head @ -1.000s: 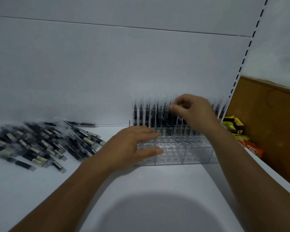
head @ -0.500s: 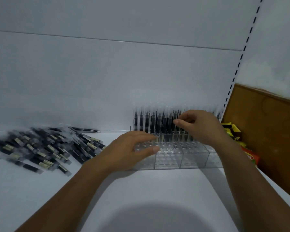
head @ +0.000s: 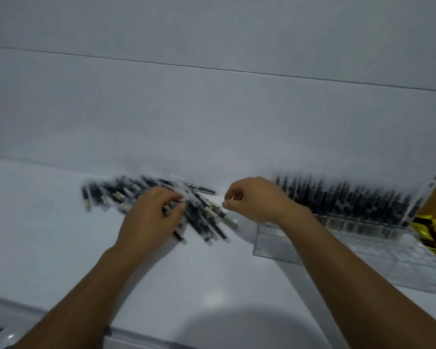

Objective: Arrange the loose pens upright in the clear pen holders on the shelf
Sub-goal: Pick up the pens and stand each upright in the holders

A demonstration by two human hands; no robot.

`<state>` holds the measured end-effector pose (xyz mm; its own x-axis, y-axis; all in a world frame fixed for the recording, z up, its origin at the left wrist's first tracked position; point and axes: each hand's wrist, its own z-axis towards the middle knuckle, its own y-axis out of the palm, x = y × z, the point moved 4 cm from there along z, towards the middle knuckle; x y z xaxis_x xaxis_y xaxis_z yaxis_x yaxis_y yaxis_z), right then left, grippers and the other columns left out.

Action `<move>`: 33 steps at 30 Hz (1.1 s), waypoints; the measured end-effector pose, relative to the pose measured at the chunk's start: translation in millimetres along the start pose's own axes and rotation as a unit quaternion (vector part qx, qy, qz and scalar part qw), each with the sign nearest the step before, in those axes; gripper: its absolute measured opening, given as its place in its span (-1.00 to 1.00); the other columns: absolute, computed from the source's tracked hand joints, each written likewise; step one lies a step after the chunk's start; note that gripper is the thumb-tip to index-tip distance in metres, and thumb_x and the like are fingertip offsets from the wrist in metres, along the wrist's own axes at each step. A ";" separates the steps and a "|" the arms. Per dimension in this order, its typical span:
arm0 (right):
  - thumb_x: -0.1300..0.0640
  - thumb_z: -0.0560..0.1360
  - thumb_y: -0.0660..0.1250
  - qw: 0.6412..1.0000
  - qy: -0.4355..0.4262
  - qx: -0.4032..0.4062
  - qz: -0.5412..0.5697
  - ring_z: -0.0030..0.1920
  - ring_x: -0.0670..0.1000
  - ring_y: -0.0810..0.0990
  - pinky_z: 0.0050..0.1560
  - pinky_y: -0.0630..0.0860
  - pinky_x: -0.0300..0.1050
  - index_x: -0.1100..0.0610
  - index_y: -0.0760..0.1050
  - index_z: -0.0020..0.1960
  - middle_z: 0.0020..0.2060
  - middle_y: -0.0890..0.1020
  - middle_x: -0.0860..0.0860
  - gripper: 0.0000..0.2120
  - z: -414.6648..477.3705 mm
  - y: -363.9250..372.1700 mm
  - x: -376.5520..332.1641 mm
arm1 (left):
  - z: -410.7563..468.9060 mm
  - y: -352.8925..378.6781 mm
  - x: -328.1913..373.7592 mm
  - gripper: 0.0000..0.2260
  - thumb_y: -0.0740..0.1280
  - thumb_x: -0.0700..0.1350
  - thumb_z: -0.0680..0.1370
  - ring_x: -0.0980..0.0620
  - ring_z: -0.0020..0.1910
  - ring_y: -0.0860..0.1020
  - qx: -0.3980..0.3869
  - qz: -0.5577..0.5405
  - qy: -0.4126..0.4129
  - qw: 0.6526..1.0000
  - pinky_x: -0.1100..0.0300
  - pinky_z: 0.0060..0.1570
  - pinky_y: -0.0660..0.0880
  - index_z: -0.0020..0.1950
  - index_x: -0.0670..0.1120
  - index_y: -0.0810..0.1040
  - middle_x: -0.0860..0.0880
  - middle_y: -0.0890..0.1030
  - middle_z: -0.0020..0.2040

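Both grips have left the pen holder and swung left toward the loose pens. The left grip now lies on the near right part of that pile on the shelf, fingers curled round a few pens (how many, the blur hides). The right grip hovers between pile and holder, clenched, apparently on nothing. The holder stands at the right. Its far rows are packed with upright pens, and its near rows look empty. A big heap is left to sort, so I judge the job roughly half done. Yellow packets lie just right of the holder.
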<state>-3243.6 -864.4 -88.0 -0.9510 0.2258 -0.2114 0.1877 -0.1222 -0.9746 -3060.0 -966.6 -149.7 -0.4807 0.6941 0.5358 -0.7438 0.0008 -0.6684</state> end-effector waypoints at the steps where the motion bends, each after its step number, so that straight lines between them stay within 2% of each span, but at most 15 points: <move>1: -0.17 0.56 0.27 1.000 0.000 -0.008 -0.008 0.04 0.00 0.57 0.04 0.52 -0.07 -0.06 0.59 0.11 0.05 0.64 -0.09 -0.74 7.4 6.7 -7.1 | -3.8 -3.6 -5.1 -0.83 0.34 0.01 0.54 0.09 0.03 0.52 0.012 0.012 -0.016 1.000 0.23 -0.06 0.40 0.10 0.05 0.62 0.08 0.54 0.04; 3: -0.18 0.55 0.26 0.999 0.011 -0.029 -0.027 0.01 0.03 0.58 -0.06 0.47 -0.12 -0.03 0.59 0.10 0.02 0.65 -0.04 -0.72 18.6 20.5 -16.4 | -10.0 -4.8 -8.2 -0.80 0.33 0.04 0.55 0.08 0.02 0.52 0.018 0.018 -0.046 0.999 0.20 -0.06 0.42 0.14 0.07 0.59 0.09 0.49 0.03; 6: -0.18 0.52 0.29 0.997 0.016 -0.052 -0.051 -0.04 0.06 0.58 -0.14 0.44 -0.13 0.03 0.60 0.03 -0.05 0.65 0.01 -0.69 26.3 40.5 -25.3 | -16.1 5.4 -4.6 -0.71 0.31 0.09 0.54 0.07 0.06 0.49 -0.027 0.023 -0.068 0.997 0.18 0.02 0.41 0.24 0.08 0.53 0.12 0.42 0.02; 10: -0.12 0.48 0.34 0.999 0.021 -0.027 -0.025 -0.10 0.07 0.57 -0.17 0.45 -0.12 0.07 0.58 -0.12 -0.14 0.64 0.01 -0.75 29.5 53.2 -27.2 | -15.9 11.2 -10.6 -0.69 0.32 0.10 0.54 0.16 0.00 0.48 -0.064 0.002 -0.071 0.995 0.25 -0.02 0.39 0.27 0.10 0.53 0.15 0.42 0.07; 12: -0.03 0.47 0.34 0.999 0.030 -0.010 0.002 -0.14 0.07 0.57 -0.24 0.42 -0.13 0.04 0.51 -0.26 -0.21 0.63 0.01 -0.80 30.0 53.9 -23.6 | -14.4 11.2 -13.6 -0.72 0.33 0.08 0.54 0.18 -0.02 0.48 -0.070 -0.013 -0.071 0.995 0.27 -0.03 0.39 0.25 0.10 0.54 0.15 0.42 0.07; 14: 0.04 0.47 0.34 0.999 0.035 0.000 0.027 -0.17 0.07 0.56 -0.27 0.40 -0.14 0.03 0.46 -0.30 -0.24 0.62 0.02 -0.81 28.3 53.4 -21.9 | -13.2 12.8 -12.7 -0.72 0.33 0.06 0.55 0.17 0.00 0.48 -0.075 -0.021 -0.062 0.995 0.26 0.02 0.40 0.25 0.09 0.55 0.14 0.43 0.08; 18: 0.07 0.50 0.32 0.998 0.025 0.019 0.053 -0.15 0.04 0.58 -0.22 0.44 -0.15 0.07 0.57 -0.17 -0.21 0.65 0.01 -0.88 22.8 40.8 -24.6 | -8.7 15.6 -9.7 -0.70 0.34 0.06 0.54 0.13 0.16 0.44 -0.089 0.010 -0.026 0.996 0.23 0.12 0.37 0.27 0.09 0.53 0.14 0.48 0.14; 21: 0.03 0.51 0.33 0.995 0.027 0.050 0.087 -0.13 0.02 0.60 -0.13 0.52 -0.13 0.06 0.60 -0.09 -0.19 0.67 -0.03 -0.88 17.1 27.2 -20.3 | 1.2 12.9 -0.5 -0.67 0.36 -0.01 0.53 0.09 0.27 0.38 -0.089 0.060 0.040 0.993 0.17 0.24 0.32 0.30 0.08 0.51 0.12 0.49 0.23; 23: -0.01 0.52 0.34 0.989 0.031 0.066 0.126 -0.14 -0.03 0.58 -0.12 0.49 -0.14 -0.02 0.58 -0.02 -0.18 0.65 -0.09 -0.90 11.0 21.8 -14.8 | 12.2 9.6 9.7 -0.65 0.38 -0.09 0.52 0.07 0.28 0.38 -0.086 0.083 0.100 0.988 0.16 0.30 0.29 0.30 0.04 0.53 0.10 0.50 0.26; 25: -0.01 0.52 0.35 0.982 0.029 0.071 0.173 -0.19 -0.07 0.58 -0.14 0.48 -0.16 -0.04 0.57 0.00 -0.23 0.63 -0.13 -0.91 4.7 19.9 -9.5 | 23.3 10.9 18.5 -0.62 0.39 -0.17 0.50 0.07 0.28 0.40 -0.136 0.092 0.153 0.974 0.15 0.32 0.30 0.31 0.02 0.53 0.08 0.51 0.28; 28: 0.02 0.51 0.36 0.975 0.020 0.082 0.204 -0.20 -0.09 0.60 -0.11 0.52 -0.14 -0.06 0.56 -0.03 -0.30 0.62 -0.15 -0.95 -4.6 16.5 -1.2 | 34.2 20.5 26.2 -0.58 0.35 -0.27 0.47 0.07 0.27 0.42 -0.267 0.116 0.198 0.936 0.11 0.28 0.36 0.28 0.04 0.55 0.08 0.53 0.27; 33: 0.00 0.51 0.38 0.967 0.000 0.108 0.232 -0.24 -0.13 0.58 -0.08 0.56 -0.06 -0.12 0.57 -0.05 -0.33 0.62 -0.20 -0.96 -19.9 16.5 10.1 | 49.1 30.3 34.3 -0.60 0.31 -0.25 0.49 0.11 0.20 0.46 -0.367 0.189 0.216 0.885 0.12 0.16 0.44 0.24 0.15 0.54 0.16 0.52 0.21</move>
<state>-3245.2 -844.9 -107.6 -0.7767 0.0991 -0.6220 0.5377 -0.4099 -0.7368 -3121.9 -978.2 -126.2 -0.2907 0.9548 0.0621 0.0092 0.0677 -0.9977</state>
